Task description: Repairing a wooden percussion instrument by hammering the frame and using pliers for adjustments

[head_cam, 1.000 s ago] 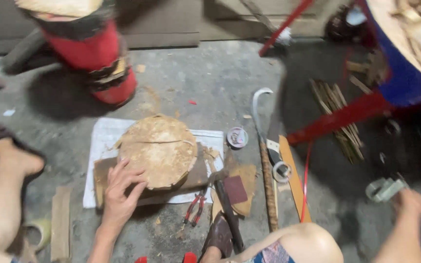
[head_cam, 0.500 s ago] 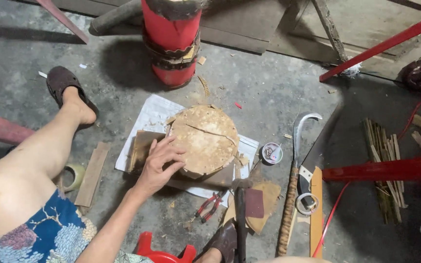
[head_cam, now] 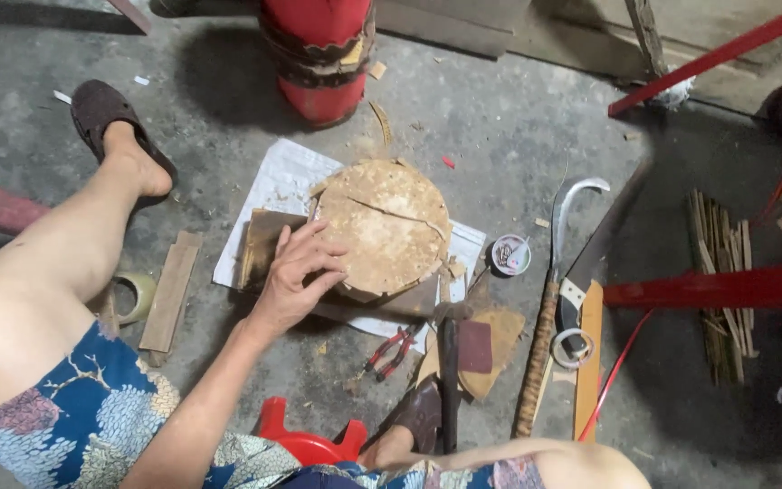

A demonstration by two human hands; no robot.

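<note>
My left hand rests with spread fingers on the left edge of a round, cracked wooden block. The block sits on a flat wooden board laid over a white sheet on the concrete floor. My right hand is out of view. A pair of red-handled pliers lies just below the block, a short way right of my forearm.
A curved sickle-like knife and a wooden strip lie to the right, beside a small round tin. A red cylinder stands behind. Red metal bars, bamboo sticks, a tape roll, a red stool.
The view has swung left and down between frames. My right hand, seen at the far right one second ago, has left the frame. My left hand stays on the block's edge.
</note>
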